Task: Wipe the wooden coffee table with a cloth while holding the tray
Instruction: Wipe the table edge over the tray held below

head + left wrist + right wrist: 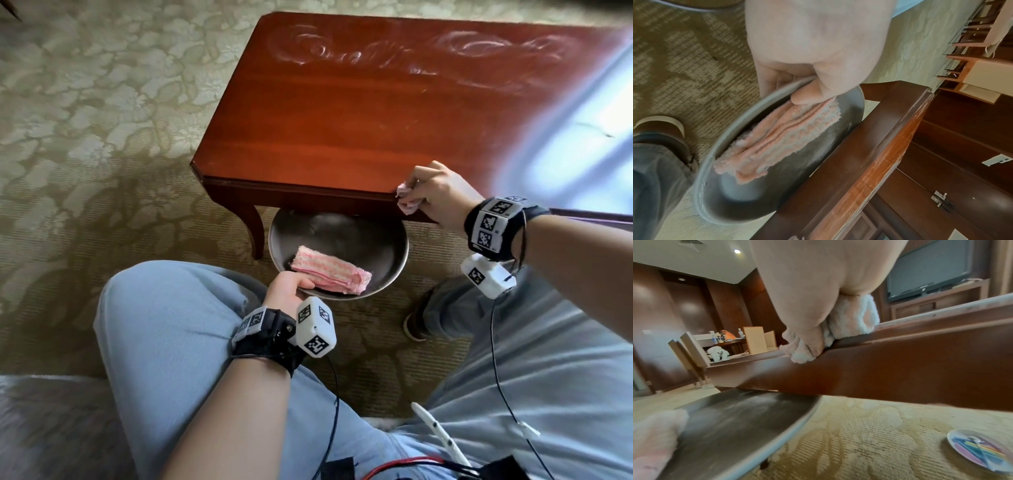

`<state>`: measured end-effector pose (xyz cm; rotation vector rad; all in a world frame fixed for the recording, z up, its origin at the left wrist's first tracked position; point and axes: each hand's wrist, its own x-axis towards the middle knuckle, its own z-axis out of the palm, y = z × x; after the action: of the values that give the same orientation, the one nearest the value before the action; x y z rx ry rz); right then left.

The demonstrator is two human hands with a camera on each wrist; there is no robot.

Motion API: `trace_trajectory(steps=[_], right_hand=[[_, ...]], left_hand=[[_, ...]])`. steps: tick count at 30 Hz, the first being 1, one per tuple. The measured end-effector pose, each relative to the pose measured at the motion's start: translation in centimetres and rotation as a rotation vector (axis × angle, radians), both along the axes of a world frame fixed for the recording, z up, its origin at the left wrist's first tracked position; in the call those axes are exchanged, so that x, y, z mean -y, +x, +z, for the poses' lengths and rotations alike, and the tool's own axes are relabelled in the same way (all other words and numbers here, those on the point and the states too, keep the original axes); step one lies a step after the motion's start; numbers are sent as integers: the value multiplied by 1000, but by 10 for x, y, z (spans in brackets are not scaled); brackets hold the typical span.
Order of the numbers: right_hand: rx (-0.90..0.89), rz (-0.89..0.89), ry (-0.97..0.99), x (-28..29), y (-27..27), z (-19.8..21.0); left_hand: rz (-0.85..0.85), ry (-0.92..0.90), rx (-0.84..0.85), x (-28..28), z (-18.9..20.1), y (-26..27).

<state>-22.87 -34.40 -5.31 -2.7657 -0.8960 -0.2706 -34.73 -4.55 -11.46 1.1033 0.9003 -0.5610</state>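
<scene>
— What's the right hand (442,195) doing at the table's near edge?

— Its fingers are curled tight around a small wad of fluffy pink cloth (407,200), pressed onto the rim of the wooden coffee table (342,113). From the right wrist view the cloth (851,321) bulges out in soft terry lumps on either side of the fist, sitting right on the lip where the top meets the apron.

— And the table itself?

— Glossy reddish-brown wood, rectangular with clipped corners and a curved leg (255,226). Pale swirling smears show across the far part of the top.

— Where's the tray?

— Held low, partly tucked under the table's front edge. It's a round, shallow metal tray (387,240), dull grey inside with a brighter rolled rim. The left hand (291,291) grips its near rim, thumb on top and fingers beneath, and the thumb also touches a folded pink towel (329,270) lying in the tray. That towel is ribbed and nubbly, pink with paler stripes, folded into a long flat pad.

— What's underfoot?

— A beige carpet (102,102) with a woven floral relief. A small plate of coloured sticks (980,451) sits on it, off to one side.
</scene>
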Motion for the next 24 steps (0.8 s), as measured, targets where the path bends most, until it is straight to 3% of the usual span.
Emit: trace_trajectory(steps=[4, 8, 12, 14, 18, 22, 24], right_hand=[[-96, -115, 100, 10, 0, 15], [-34, -474, 314, 13, 7, 28], [-204, -777, 280, 9, 14, 17], [-300, -863, 162, -5, 11, 10], [-394, -870, 62, -37, 23, 4], [-385, -725, -49, -81, 29, 5], [-313, -644, 15, -104, 24, 4]], left_hand=[[-40, 32, -1, -3, -14, 0], [-115, 112, 15, -1, 3, -4], [-120, 85, 13, -2, 1, -4], [-119, 112, 28, -1, 1, 0], [-80, 73, 49, 0, 2, 10], [-55, -17, 44, -2, 3, 0], [-55, -67, 13, -3, 10, -7]])
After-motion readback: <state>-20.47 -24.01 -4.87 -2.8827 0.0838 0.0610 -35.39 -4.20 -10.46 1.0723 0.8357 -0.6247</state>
